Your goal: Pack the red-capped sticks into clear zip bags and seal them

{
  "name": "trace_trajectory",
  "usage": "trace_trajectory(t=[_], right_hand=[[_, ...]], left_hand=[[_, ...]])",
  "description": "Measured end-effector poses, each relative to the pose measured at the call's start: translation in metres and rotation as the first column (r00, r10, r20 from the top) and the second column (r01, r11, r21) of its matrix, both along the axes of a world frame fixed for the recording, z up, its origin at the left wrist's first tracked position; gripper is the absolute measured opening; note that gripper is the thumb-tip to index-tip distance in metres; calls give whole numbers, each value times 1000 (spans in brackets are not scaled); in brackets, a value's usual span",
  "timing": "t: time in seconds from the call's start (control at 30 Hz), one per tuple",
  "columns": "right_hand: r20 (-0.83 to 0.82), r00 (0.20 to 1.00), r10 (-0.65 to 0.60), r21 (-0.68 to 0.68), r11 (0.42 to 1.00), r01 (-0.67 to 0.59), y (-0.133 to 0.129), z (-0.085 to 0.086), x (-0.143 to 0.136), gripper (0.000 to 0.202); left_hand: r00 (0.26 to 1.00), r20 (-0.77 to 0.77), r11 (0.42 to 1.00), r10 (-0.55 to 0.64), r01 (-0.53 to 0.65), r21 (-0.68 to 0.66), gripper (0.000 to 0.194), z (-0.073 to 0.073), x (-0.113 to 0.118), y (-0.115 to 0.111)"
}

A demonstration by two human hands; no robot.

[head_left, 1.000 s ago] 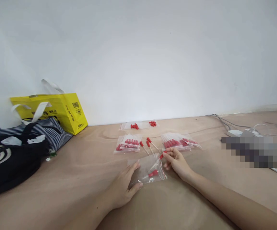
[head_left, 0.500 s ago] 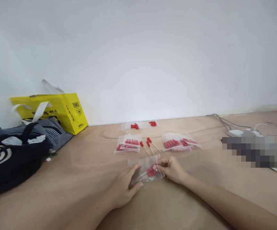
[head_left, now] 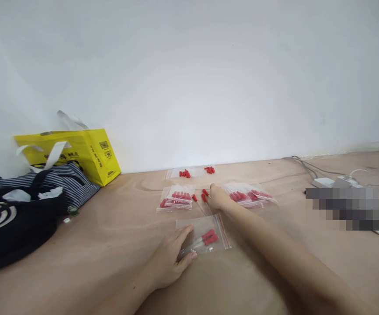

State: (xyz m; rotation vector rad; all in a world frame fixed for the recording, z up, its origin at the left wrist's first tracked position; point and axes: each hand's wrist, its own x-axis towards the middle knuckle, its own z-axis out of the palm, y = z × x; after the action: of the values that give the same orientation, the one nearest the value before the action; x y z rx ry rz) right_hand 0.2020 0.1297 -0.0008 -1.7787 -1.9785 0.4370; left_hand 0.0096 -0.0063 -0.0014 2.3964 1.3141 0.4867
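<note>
A clear zip bag point(head_left: 194, 225) holds a few droppers with red rubber bulbs point(head_left: 210, 237) and lies in front of me, its red-striped mouth at the right. My left hand point(head_left: 172, 249) rests at the bag's left end, thumb and fingers spread over its edges. Beyond the bag are loose droppers point(head_left: 194, 198), with red bulbs and thin clear stems. My right hand point(head_left: 218, 197) reaches over the right-hand ones, close by their bulbs; most of its fingers are hidden, so its grip does not show.
Filled zip bags stand in piles left point(head_left: 176, 197) and right point(head_left: 250, 195). Behind them lies a clear bag point(head_left: 196, 171) with red bulbs. A yellow bag point(head_left: 100, 153), striped bag point(head_left: 78, 183) and black bag point(head_left: 22, 236) sit left; cables and a white adapter point(head_left: 343, 181) lie right.
My right hand has let go of the zip bag's mouth and moved forward to the loose droppers. The bag now lies flatter; my left hand has stayed on it.
</note>
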Motion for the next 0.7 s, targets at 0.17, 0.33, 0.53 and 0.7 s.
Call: trace_trajectory(t=[0.17,0.33,0.53,0.7], right_hand=[[3,1000,29,-52,998,-29,15,0,-8,33],[-92,990,106,70,993,-100,2,19,23,55],[-704,706,78,181,981,71,-41,-1,69,50],[-887,459,-46,38,984,171,-74,-31,66,44]], left_hand=[[1000,-12,1000,-1,1,4,48,1,0,-1],[1000,3,1000,1,-1,0,47,3,0,-2],[1000,6,1000,6,-6,1,47,1,0,-1],[1000,2,1000,0,0,11,47,0,0,0]])
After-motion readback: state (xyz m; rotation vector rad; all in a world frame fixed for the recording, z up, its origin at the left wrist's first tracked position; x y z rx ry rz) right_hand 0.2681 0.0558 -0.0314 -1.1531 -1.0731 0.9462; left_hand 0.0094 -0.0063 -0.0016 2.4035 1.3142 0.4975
